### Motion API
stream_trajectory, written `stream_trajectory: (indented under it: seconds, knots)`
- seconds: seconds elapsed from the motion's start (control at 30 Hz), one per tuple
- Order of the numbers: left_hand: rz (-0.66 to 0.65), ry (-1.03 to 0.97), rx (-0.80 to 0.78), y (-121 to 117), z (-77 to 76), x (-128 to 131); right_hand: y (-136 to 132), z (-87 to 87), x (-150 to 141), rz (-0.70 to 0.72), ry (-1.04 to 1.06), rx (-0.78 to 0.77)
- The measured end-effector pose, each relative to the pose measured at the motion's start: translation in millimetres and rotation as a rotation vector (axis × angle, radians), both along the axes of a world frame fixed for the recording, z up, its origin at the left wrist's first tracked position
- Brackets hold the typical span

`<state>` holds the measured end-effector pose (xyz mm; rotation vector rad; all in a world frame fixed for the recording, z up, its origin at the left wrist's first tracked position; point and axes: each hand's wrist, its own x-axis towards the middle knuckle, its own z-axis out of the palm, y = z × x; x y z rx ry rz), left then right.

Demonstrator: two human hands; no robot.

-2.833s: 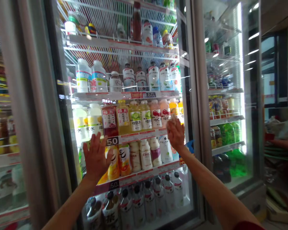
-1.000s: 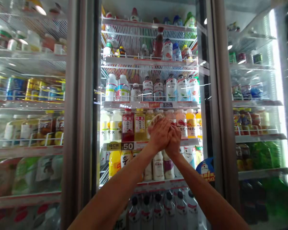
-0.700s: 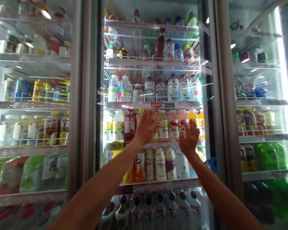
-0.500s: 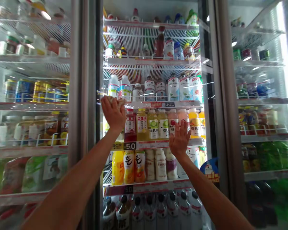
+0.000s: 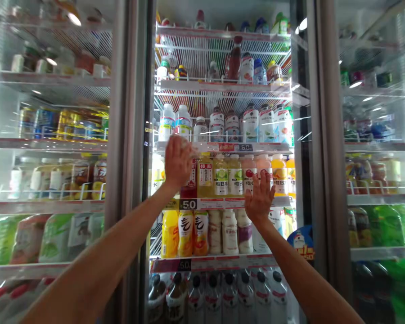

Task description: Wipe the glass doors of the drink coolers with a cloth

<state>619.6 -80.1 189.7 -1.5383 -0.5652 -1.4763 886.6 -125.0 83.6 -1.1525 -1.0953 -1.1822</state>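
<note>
A glass-door drinks cooler fills the view, its glass door (image 5: 222, 112) in front of me. My left hand (image 5: 176, 164) presses a crumpled pale cloth (image 5: 191, 149) to the glass, just below the shelf of white-capped bottles. Only a bit of the cloth shows past my fingers. My right hand (image 5: 260, 198) lies flat against the same pane with its fingers apart and nothing in it. Behind the glass near it are peach-coloured drink bottles (image 5: 249, 168), partly covered by the hand.
Metal door frames (image 5: 126, 135) run upright on both sides, with neighbouring glass doors beyond. Orange juice bottles (image 5: 278, 173), yellow bottles (image 5: 169, 234) and black-capped bottles (image 5: 229, 292) stand on shelves inside. A round blue sticker (image 5: 302, 242) is on the lower right of the door.
My left hand has slid a little to the right across the glass with the cloth. My right hand keeps its place on the pane. The whole view has shifted slightly.
</note>
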Motion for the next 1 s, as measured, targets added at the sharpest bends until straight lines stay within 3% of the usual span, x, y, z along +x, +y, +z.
stream_trajectory:
  seconds: [0.1,0.17,0.23,0.3,0.37,0.43,0.53,0.6,0.63,0.73,0.8,0.83,0.93,1.0]
  knots:
    - [0.014,0.440,0.003,-7.8,-38.7,14.1,-1.2,-1.3,1.6,-0.002,-0.019,-0.008]
    - [0.015,0.602,0.006,-6.7,-42.3,4.2,-1.5,-2.2,3.3,0.005,-0.033,-0.013]
    - [0.005,0.399,0.000,-0.1,-25.6,-16.4,-1.6,-2.7,4.0,0.009,-0.040,-0.013]
    - [-0.004,0.050,-0.006,6.6,-4.7,-32.0,-1.7,-2.8,3.5,0.002,-0.037,-0.010]
    - [0.004,-0.089,-0.008,7.6,1.3,-31.4,-2.2,-2.6,2.4,-0.007,-0.033,-0.008]
    - [0.015,0.049,-0.008,1.8,-13.5,-16.2,-2.7,-2.6,1.7,-0.013,-0.031,-0.008]
    - [0.013,0.526,0.018,-9.5,-45.5,5.5,-2.9,-3.1,2.2,-0.019,-0.034,-0.016]
    - [0.019,0.725,0.030,-10.3,-47.5,3.6,-2.7,-3.6,3.1,-0.021,-0.036,-0.018]
    - [0.025,0.683,0.026,-8.1,-40.5,-2.0,-2.6,-3.8,3.4,-0.020,-0.039,-0.016]
    - [0.023,0.206,-0.009,1.4,-8.8,-19.7,-2.4,-4.1,3.7,-0.014,-0.051,-0.009]
    - [0.020,0.046,-0.021,2.2,-2.1,-19.9,-2.2,-4.3,3.6,-0.007,-0.054,-0.006]
    - [0.023,0.098,-0.023,0.2,-6.7,-16.0,-2.0,-4.5,3.7,-0.001,-0.054,-0.006]
    - [0.031,0.510,-0.023,-8.9,-36.5,-3.4,-1.4,-5.1,4.7,0.015,-0.052,-0.009]
    - [0.031,0.736,-0.025,-10.6,-46.7,-6.5,-1.3,-5.5,5.7,0.021,-0.054,-0.010]
